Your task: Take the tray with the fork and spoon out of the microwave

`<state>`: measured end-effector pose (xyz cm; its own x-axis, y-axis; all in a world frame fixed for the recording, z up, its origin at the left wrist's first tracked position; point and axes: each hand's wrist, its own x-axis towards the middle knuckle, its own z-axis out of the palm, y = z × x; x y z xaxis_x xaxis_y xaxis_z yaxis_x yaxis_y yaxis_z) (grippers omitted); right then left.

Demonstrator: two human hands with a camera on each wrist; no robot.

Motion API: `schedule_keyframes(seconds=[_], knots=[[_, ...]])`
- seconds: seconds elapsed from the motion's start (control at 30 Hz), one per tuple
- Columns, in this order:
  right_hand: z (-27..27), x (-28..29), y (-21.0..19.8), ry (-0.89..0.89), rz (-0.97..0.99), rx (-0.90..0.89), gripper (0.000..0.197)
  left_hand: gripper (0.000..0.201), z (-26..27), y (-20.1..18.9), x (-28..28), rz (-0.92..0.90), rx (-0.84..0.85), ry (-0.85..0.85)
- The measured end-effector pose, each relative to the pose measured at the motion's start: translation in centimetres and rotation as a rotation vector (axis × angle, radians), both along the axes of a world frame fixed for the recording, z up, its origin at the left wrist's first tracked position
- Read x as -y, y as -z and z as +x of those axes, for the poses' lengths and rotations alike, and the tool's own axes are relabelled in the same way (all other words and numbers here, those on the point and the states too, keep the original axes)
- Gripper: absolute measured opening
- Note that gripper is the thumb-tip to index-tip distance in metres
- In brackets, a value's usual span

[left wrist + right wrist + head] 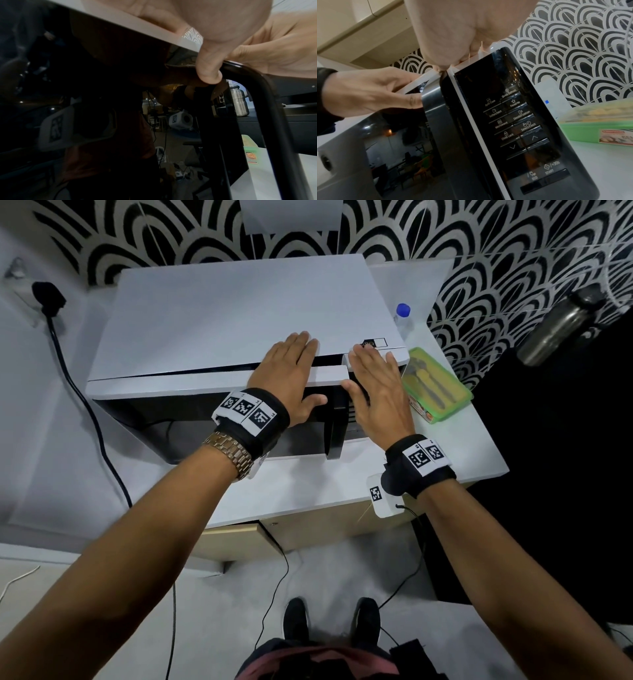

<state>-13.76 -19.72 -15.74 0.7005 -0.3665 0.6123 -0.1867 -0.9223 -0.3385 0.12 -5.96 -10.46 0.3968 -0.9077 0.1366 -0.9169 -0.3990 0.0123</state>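
Note:
The green tray (436,386) with the fork and spoon (428,385) stands on the white counter (479,446), just right of the white microwave (222,313). My left hand (287,371) lies flat across the top edge of the door (171,385), and its thumb (209,67) presses the front by the black handle (334,422). My right hand (373,378) rests flat on the microwave's top right corner, above the control panel (513,121). Neither hand holds anything. The tray (599,129) shows at the right in the right wrist view.
A plastic bottle with a blue cap (403,314) stands behind the tray. A steel flask (561,326) is further right on a dark surface. A plug and black cable (48,299) run down the left wall. The counter's front edge (308,508) is close to me.

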Motion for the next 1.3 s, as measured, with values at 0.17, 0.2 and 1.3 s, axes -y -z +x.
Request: schedule_keyframes(seconds=[0.17, 0.2, 1.3], knots=[[0.2, -0.1, 0.0, 0.012, -0.008, 0.051, 0.041, 0.089, 0.0, 0.0, 0.1, -0.016, 0.036, -0.014], [0.3, -0.1, 0.0, 0.019, -0.01, 0.062, 0.04, 0.089, 0.0, 0.0, 0.1, -0.02, 0.041, -0.015], [-0.4, -1.6, -2.0, -0.01, -0.028, -0.15, 0.055, 0.072, -2.6, -0.1, -1.2, -0.026, -0.096, -0.226]])
